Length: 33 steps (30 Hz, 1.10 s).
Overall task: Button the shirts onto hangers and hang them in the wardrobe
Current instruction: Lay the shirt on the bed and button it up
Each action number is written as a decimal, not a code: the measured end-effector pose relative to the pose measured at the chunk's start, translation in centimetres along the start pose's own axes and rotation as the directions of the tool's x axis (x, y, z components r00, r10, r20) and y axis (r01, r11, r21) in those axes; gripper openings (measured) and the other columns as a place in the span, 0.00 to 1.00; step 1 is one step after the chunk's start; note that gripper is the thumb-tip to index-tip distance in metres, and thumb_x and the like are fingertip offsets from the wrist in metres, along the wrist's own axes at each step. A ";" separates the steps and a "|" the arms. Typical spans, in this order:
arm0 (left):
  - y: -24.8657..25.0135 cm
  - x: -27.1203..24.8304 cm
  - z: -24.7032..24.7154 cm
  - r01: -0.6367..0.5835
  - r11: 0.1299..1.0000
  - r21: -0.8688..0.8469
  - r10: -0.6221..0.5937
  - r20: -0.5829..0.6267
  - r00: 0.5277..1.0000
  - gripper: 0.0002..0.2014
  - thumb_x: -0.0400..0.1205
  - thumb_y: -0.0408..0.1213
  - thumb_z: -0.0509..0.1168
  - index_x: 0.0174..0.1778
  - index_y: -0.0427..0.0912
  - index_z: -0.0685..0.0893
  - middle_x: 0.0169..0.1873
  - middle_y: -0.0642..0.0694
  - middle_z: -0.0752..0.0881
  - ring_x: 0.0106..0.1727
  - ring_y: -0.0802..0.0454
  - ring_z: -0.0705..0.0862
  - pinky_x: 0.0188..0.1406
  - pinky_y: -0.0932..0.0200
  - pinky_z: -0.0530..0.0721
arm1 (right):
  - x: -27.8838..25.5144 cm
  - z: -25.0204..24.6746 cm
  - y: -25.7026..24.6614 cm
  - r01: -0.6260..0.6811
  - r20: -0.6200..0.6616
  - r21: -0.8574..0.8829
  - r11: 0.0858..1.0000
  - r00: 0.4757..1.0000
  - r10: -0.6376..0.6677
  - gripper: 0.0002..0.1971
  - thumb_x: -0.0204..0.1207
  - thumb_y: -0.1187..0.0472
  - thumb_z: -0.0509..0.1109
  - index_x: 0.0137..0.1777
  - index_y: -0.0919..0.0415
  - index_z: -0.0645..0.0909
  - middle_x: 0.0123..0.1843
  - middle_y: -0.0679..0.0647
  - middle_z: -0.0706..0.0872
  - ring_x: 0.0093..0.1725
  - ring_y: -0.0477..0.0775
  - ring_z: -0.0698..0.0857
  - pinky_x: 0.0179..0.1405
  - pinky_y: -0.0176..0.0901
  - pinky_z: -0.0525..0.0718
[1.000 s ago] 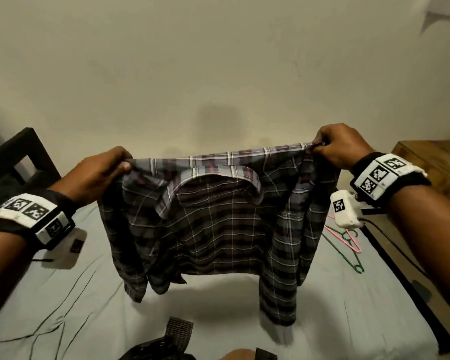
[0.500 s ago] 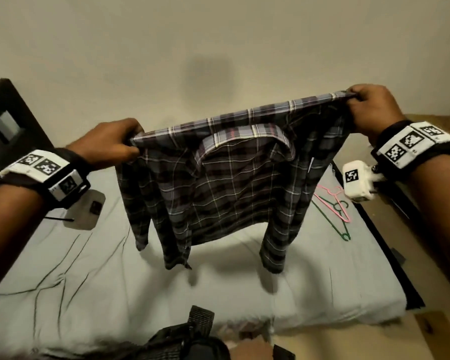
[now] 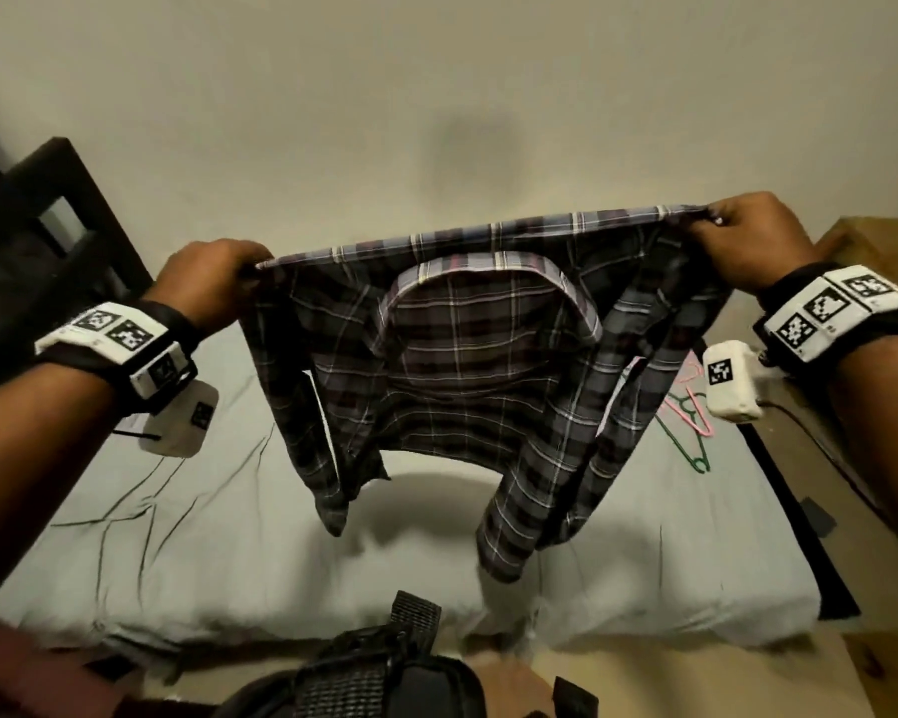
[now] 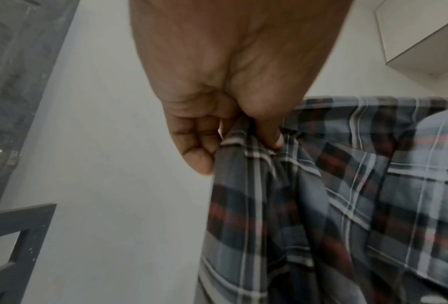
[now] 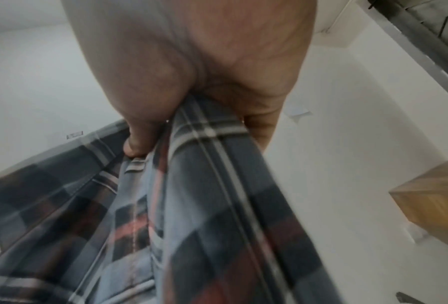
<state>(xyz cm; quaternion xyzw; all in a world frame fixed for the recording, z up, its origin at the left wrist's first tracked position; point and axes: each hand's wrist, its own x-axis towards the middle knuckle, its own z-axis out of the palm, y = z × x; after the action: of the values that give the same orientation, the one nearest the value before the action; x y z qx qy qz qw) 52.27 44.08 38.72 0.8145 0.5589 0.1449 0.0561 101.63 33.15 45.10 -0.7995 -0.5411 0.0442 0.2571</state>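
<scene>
Holding the shirt (image 3: 467,375) spread above the bed (image 3: 229,536), the left hand (image 3: 213,287) and right hand (image 3: 747,235) each pinch a shoulder, probably to straighten it for the hangers (image 3: 688,422) lying on the bed.

We are lifting the shirt (image 3: 467,365) higher off the bed (image 3: 229,536), its tails now hanging clear, with our right hand (image 3: 747,241) raised above our left hand (image 3: 208,282), tilting the shoulders.

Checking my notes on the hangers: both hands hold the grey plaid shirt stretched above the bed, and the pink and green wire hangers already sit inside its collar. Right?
No: the head view shows the pink and green wire hangers lying on the bed. Both hands do hold the grey plaid shirt stretched above it.
</scene>
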 end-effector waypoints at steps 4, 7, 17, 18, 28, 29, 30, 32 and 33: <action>1.1 -1.4 0.2 0.062 0.980 -0.191 -0.061 0.010 0.998 0.07 0.83 0.33 0.70 0.55 0.46 0.89 0.48 0.38 0.90 0.52 0.35 0.88 0.53 0.43 0.85 | -2.0 0.6 2.2 -0.072 0.074 0.224 0.972 0.996 0.057 0.19 0.82 0.50 0.68 0.42 0.67 0.85 0.29 0.55 0.87 0.30 0.52 0.82 0.31 0.41 0.77; 1.5 -3.6 0.7 0.115 0.944 -0.309 -0.108 0.038 0.993 0.12 0.83 0.28 0.69 0.51 0.53 0.87 0.43 0.43 0.89 0.50 0.34 0.89 0.55 0.33 0.88 | -3.8 1.3 4.5 -0.124 0.099 0.364 0.923 0.991 0.093 0.25 0.73 0.42 0.70 0.43 0.68 0.85 0.34 0.62 0.87 0.34 0.55 0.83 0.37 0.52 0.81; 4.8 -17.1 1.8 0.204 0.875 -0.438 -0.235 -0.017 0.972 0.14 0.77 0.28 0.66 0.47 0.54 0.86 0.40 0.52 0.90 0.43 0.54 0.85 0.48 0.55 0.83 | -16.5 2.1 10.5 -0.136 0.314 0.562 0.816 0.948 -0.059 0.20 0.83 0.69 0.67 0.41 0.44 0.93 0.35 0.56 0.90 0.36 0.55 0.85 0.43 0.59 0.85; 4.8 -18.5 1.7 0.197 0.895 -0.401 -0.214 0.002 0.977 0.13 0.77 0.31 0.67 0.47 0.57 0.86 0.40 0.54 0.90 0.41 0.56 0.85 0.44 0.58 0.82 | -17.6 1.9 10.8 -0.125 0.325 0.555 0.822 0.943 -0.076 0.22 0.83 0.70 0.67 0.41 0.42 0.93 0.34 0.54 0.90 0.35 0.52 0.86 0.42 0.56 0.85; 2.1 -25.1 -0.3 0.159 0.962 -0.223 -0.085 0.307 0.948 0.26 0.81 0.25 0.71 0.50 0.70 0.87 0.41 0.60 0.91 0.44 0.65 0.88 0.47 0.50 0.85 | -24.1 -1.2 10.7 -0.100 0.501 0.588 0.803 0.824 -0.264 0.16 0.66 0.29 0.74 0.45 0.36 0.92 0.41 0.54 0.94 0.41 0.53 0.93 0.41 0.48 0.88; 2.2 -25.2 -0.4 0.160 0.960 -0.229 -0.089 0.292 0.952 0.25 0.81 0.25 0.72 0.50 0.69 0.87 0.41 0.60 0.91 0.44 0.64 0.88 0.47 0.50 0.85 | -23.9 -1.2 10.7 -0.122 0.525 0.593 0.796 0.808 -0.268 0.29 0.53 0.19 0.73 0.46 0.37 0.92 0.42 0.52 0.94 0.43 0.51 0.93 0.42 0.45 0.89; 2.2 -25.2 -0.5 0.165 0.956 -0.244 -0.095 0.276 0.956 0.23 0.81 0.26 0.72 0.50 0.68 0.87 0.40 0.59 0.91 0.43 0.63 0.88 0.46 0.50 0.85 | -23.6 -1.0 10.8 -0.138 0.540 0.598 0.790 0.798 -0.269 0.36 0.46 0.15 0.71 0.46 0.39 0.92 0.43 0.53 0.94 0.44 0.52 0.93 0.44 0.46 0.90; 2.3 -24.8 -0.1 0.198 0.944 -0.263 -0.126 0.267 0.955 0.20 0.82 0.29 0.72 0.49 0.66 0.87 0.39 0.59 0.91 0.42 0.63 0.88 0.45 0.48 0.85 | -22.7 -0.2 10.6 -0.166 0.567 0.580 0.798 0.786 -0.248 0.40 0.47 0.14 0.71 0.48 0.45 0.93 0.43 0.57 0.94 0.45 0.60 0.93 0.47 0.58 0.90; 2.1 -24.4 0.3 0.214 0.943 -0.256 -0.142 0.274 0.951 0.18 0.82 0.30 0.72 0.50 0.65 0.86 0.39 0.60 0.90 0.42 0.63 0.87 0.45 0.48 0.85 | -22.3 0.3 10.4 -0.183 0.575 0.571 0.800 0.785 -0.230 0.41 0.49 0.15 0.71 0.48 0.47 0.93 0.42 0.59 0.93 0.44 0.65 0.93 0.47 0.64 0.89</action>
<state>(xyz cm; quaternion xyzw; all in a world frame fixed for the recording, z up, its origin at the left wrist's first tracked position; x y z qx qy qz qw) 46.13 20.74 34.79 0.7556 0.5927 0.1128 0.2550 101.12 10.57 35.41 -0.6091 -0.5627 0.4684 0.3049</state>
